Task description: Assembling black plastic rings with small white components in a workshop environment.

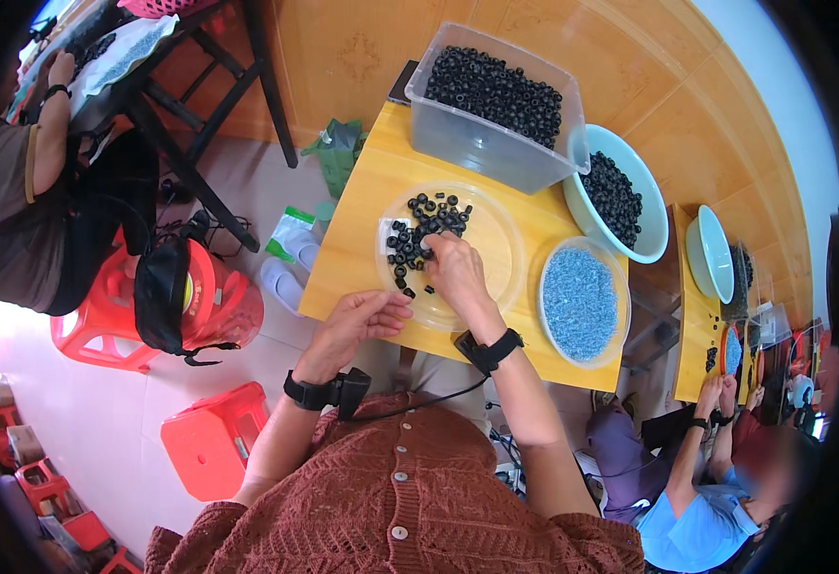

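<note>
On the yellow wooden table a shallow clear round tray (496, 230) holds a loose cluster of small black ring-shaped parts (434, 218). My right hand (458, 273) reaches over the tray, its thumb and fingers pinched together at the edge of this cluster; what sits between the fingertips is hidden. At the tray's near left rim, my left hand (367, 320) has its thumb and forefinger closed together. A black ring lies right by those fingertips, and I cannot tell whether it is gripped. A round dish (624, 325) of tiny light-blue pieces stands right of the tray.
A clear plastic bin (481, 158) of black rings stands at the table's far edge, beside a pale green bowl (654, 234) of more rings. Red stools (213, 440) are on the floor at left. Other people work at tables left and right.
</note>
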Tool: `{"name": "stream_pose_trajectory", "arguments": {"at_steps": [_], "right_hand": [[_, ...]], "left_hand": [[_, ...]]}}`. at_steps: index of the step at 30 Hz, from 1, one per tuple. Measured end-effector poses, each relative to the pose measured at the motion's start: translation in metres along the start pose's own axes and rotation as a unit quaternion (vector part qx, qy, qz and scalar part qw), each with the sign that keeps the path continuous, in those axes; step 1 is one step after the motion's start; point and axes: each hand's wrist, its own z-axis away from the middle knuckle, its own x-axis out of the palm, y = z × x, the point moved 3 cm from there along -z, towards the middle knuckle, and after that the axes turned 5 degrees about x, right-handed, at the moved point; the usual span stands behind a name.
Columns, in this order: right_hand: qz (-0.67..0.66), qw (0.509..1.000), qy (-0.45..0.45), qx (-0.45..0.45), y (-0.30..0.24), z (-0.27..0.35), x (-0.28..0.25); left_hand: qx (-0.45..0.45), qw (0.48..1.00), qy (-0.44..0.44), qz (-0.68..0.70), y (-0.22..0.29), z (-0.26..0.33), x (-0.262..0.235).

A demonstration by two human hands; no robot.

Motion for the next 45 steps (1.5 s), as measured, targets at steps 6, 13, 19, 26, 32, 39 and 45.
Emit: {"name": "stream_pose_trajectory", "arguments": {"at_steps": [6, 13, 19, 26, 32, 39, 45], "right_hand": [[-0.027, 0.998, -0.039, 0.033, 0.011, 0.003, -0.004], [-0.606, 0.747, -0.171, 0.213, -0.001, 0.043, -0.029], [-0.547, 0.827, -0.02, 0.129, -0.004, 0.064, -0.036], [-0.25, 0.957, 0.144, -0.019, -0.03, 0.079, -0.05], [-0.117, 0.959, 0.236, 0.105, 0.046, 0.092, -0.096], [0.109, 0.934, 0.119, 0.317, 0.138, 0.124, -0.13], [0.081, 0.938, 0.127, 0.312, 0.157, 0.128, -0.124]], "left_hand": [[0.005, 1.0, -0.001, 0.001, -0.001, -0.002, 0.0], [0.094, 0.993, 0.059, -0.036, 0.018, -0.006, 0.022], [0.139, 0.99, 0.032, -0.019, 0.021, -0.014, 0.049], [0.075, 0.997, 0.032, 0.012, 0.007, -0.024, 0.061], [0.055, 0.997, 0.029, 0.042, 0.008, -0.021, 0.053], [0.038, 0.998, 0.008, 0.05, 0.005, -0.02, 0.057], [0.047, 0.997, -0.039, 0.046, 0.003, -0.02, 0.064]]}}
